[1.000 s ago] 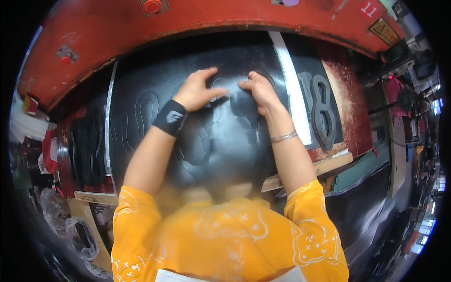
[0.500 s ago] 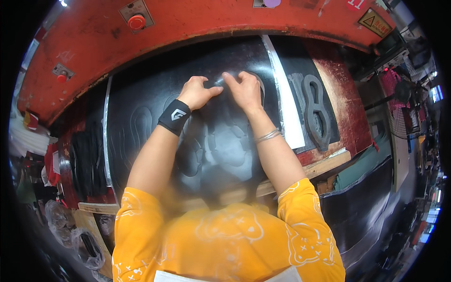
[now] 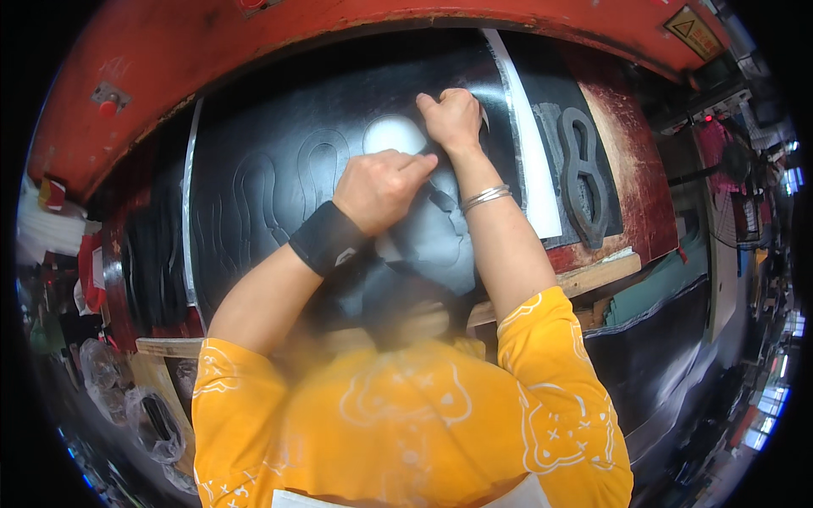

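Observation:
A black rubber-like sheet (image 3: pixel 254 118) lies before me, marked with several sole-shaped cut outlines (image 3: pixel 322 152). My left hand (image 3: pixel 377 190), with a black wristband, is closed low over the middle of the sheet, finger and thumb tips together. Farther off and to its right, my right hand (image 3: pixel 453 118) is curled closed above the sheet, with metal bangles on the wrist. What either hand holds, if anything, is hidden. Between them shows a bright rounded patch (image 3: pixel 394 135); I cannot tell whether it is an opening or glare.
A grey figure-eight-shaped cutting die (image 3: pixel 580 178) rests on a dark strip at the right, beside a white strip (image 3: pixel 529 152). A red machine body (image 3: pixel 356 25) with a red button (image 3: pixel 107 108) spans the far side. Dark stacked pieces (image 3: pixel 152 271) lie at the left.
My left hand has come nearer and right, turning inward, its fingers closing. My right hand has shifted slightly away and curled. The view has tilted, and the bright patch now shows.

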Demonstrator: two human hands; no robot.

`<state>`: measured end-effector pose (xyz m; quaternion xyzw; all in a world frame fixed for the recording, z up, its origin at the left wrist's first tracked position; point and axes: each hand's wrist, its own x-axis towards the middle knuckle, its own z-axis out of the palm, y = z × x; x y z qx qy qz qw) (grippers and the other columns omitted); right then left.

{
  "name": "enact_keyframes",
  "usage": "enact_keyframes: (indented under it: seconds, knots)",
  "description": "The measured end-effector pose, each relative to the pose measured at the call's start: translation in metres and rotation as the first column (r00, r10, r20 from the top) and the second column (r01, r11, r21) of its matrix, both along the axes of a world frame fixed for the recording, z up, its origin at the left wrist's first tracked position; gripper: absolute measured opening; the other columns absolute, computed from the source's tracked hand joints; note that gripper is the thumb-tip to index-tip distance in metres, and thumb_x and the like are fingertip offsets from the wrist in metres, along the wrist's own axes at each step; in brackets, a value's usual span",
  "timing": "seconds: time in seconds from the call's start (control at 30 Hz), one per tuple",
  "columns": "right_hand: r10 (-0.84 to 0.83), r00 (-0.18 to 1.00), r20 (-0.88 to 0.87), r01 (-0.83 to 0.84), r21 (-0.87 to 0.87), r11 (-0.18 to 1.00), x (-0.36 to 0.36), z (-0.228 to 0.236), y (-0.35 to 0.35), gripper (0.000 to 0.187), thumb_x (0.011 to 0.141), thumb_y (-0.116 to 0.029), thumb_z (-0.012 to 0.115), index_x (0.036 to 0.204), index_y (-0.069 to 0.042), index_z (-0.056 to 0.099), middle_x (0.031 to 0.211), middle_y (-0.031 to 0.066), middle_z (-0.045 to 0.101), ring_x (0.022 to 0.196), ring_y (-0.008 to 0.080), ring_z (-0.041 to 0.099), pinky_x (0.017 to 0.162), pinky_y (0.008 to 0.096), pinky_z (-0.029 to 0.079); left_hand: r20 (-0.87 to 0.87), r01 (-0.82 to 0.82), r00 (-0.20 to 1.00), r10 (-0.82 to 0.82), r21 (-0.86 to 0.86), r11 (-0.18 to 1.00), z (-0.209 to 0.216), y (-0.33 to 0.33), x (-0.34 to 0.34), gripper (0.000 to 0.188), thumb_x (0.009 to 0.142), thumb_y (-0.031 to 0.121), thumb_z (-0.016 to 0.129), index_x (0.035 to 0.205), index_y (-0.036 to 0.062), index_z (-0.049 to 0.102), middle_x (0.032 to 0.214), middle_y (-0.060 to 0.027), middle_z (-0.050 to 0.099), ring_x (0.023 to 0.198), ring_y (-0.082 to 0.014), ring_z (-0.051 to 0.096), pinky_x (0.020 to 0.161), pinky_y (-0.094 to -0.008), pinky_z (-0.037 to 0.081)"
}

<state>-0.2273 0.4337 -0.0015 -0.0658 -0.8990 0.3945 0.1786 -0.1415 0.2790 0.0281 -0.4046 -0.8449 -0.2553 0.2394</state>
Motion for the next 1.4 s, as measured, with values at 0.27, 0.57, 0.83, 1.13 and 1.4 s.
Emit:
enact_keyframes:
  seconds: [0.27,0.57,0.83,1.13,1.4]
  knots:
    - [-0.038,0.999,0.002,0.038,0.099,0.994,-0.005,0.008,0.002,0.042,0.078,-0.038,0.066,0.07,0.003,0.069,0.073,0.0253,0.065,0.071,0.0367,0.065,0.073,0.0425,0.051,0.237,0.601,0.748,-0.62,0.153,0.784,0.066,0.021,0.115,0.018,0.068,0.011,0.064,0.085,0.0064,0.068,0.071,-0.0025,0.063,0.061,-0.0194,0.062,0.055,-0.03,0.052]
    - [0.279,0.943,0.182,-0.309,0.162,0.937,0.041,0.047,0.019,0.045,0.083,-0.034,0.062,0.094,0.01,0.066,0.093,0.0252,0.067,0.09,0.0374,0.065,0.084,0.0427,0.049,0.548,-0.162,0.808,-0.216,0.56,0.813,0.074,-0.118,-0.02,0.025,0.091,0.017,0.058,0.106,-0.0019,0.066,0.092,-0.0062,0.068,0.087,-0.0113,0.062,0.081,-0.0237,0.048]
    - [0.552,0.784,0.283,-0.571,-0.02,0.821,0.172,0.054,-0.003,0.04,0.084,-0.019,0.064,0.12,-0.003,0.06,0.118,0.0174,0.061,0.112,0.0335,0.054,0.094,0.0387,0.043,0.552,-0.071,0.834,0.0,0.106,0.992,0.024,-0.113,-0.029,0.07,0.077,0.021,0.073,0.138,0.0054,0.043,0.139,-0.0224,0.043,0.13,-0.0356,0.041,0.108,-0.0387,0.035]
    - [0.578,0.812,0.082,-0.579,-0.008,0.815,0.206,0.034,-0.028,0.031,0.079,-0.012,0.067,0.108,-0.003,0.063,0.105,0.0156,0.062,0.106,0.0349,0.054,0.093,0.0422,0.043,0.353,0.23,0.933,-0.074,-0.426,0.875,0.006,-0.102,0.063,0.091,0.066,0.042,0.079,0.142,0.0154,0.038,0.146,-0.0207,0.031,0.138,-0.0409,0.024,0.111,-0.0583,0.017]
    - [0.457,0.881,-0.121,-0.465,-0.053,0.884,0.201,0.009,-0.027,0.011,0.082,-0.014,0.064,0.087,-0.006,0.068,0.084,0.0109,0.063,0.09,0.0309,0.058,0.083,0.04,0.044,0.334,0.367,0.923,-0.188,-0.625,0.689,0.036,-0.088,0.055,0.087,0.06,0.025,0.078,0.138,0.0126,0.041,0.141,-0.0192,0.039,0.132,-0.04,0.036,0.109,-0.0551,0.027]
